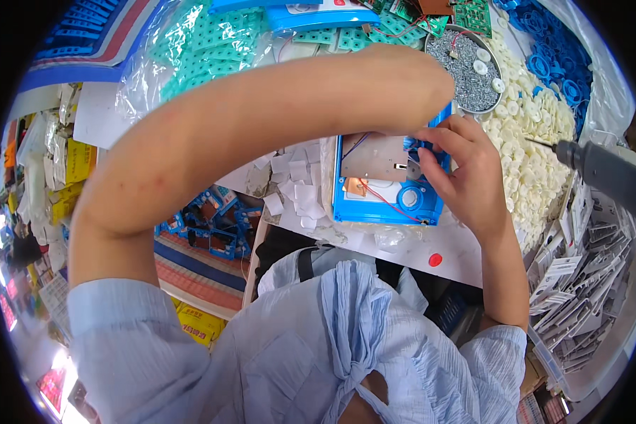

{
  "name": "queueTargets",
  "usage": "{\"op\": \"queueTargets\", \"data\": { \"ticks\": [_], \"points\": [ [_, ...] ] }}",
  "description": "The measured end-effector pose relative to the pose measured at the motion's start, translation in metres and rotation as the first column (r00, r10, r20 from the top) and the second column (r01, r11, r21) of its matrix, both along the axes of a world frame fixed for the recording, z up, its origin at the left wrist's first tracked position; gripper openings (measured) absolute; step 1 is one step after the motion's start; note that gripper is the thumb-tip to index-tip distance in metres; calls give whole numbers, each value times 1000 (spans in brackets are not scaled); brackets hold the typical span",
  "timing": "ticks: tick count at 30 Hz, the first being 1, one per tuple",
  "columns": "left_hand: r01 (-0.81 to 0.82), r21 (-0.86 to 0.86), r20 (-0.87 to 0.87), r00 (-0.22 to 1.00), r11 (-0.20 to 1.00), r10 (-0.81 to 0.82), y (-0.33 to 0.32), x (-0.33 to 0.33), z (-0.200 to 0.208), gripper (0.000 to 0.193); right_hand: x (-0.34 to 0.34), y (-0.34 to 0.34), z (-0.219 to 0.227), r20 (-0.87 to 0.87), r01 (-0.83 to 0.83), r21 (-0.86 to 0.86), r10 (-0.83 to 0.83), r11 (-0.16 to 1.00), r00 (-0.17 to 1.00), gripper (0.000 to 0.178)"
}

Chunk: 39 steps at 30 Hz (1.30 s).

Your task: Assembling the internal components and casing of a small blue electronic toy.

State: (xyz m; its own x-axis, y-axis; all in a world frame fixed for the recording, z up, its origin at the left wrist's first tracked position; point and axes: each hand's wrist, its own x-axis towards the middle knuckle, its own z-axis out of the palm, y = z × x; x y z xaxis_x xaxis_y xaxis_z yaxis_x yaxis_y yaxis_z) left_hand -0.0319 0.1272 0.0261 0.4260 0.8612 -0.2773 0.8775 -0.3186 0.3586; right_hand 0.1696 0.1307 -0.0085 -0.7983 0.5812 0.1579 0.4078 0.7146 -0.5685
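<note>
An open blue plastic housing (346, 213) lies on the white tabletop before me. Inside it are a greyish-brown plate (371, 161), a copper-coloured piece (355, 186), thin red and dark wires and a round white-centred ring (408, 197). My right hand (466, 159) is at the housing's right side, thumb and fingers bent in around small blue parts; what they grip is too small to make out. My left arm reaches across above the housing. My left hand (420, 92) is bent down at its far right corner, its fingers hidden behind the wrist.
A round bowl of small metal screws (466, 74) stands beyond the hands, beside a heap of cream discs (533, 127). A power screwdriver (601, 159) hangs at right, above a bin of grey parts (586, 290). White paper pieces (297, 180) lie left; bagged green parts (212, 42) lie behind.
</note>
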Motion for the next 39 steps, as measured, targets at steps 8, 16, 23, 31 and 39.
{"op": "queueTargets", "data": {
  "ticks": [8, 16, 23, 31, 39],
  "points": [
    [-360, 345, 486, 858, 867, 163, -46, -13, -55, 10, -2, 7, 9, -18, 22, -117, -25, 993, 1000, 16],
    [-380, 349, 450, 870, 856, 203, -52, -18, -52, 11, -17, -2, 10, 190, 61, 142, -88, 988, 978, 10],
    [-240, 365, 285, 949, 900, 138, -55, -24, -50, 11, -21, -6, 4, 133, 86, 155, -107, 984, 985, 9],
    [19, 262, 12, 1000, 965, -23, -35, -12, -31, 10, -21, -5, 10, 244, 70, 189, -116, 979, 963, 10],
    [-156, 228, 62, 987, 961, 145, -35, -1, -38, 11, -24, -2, 5, 207, 82, 152, -113, 985, 972, 7]
  ]
}}
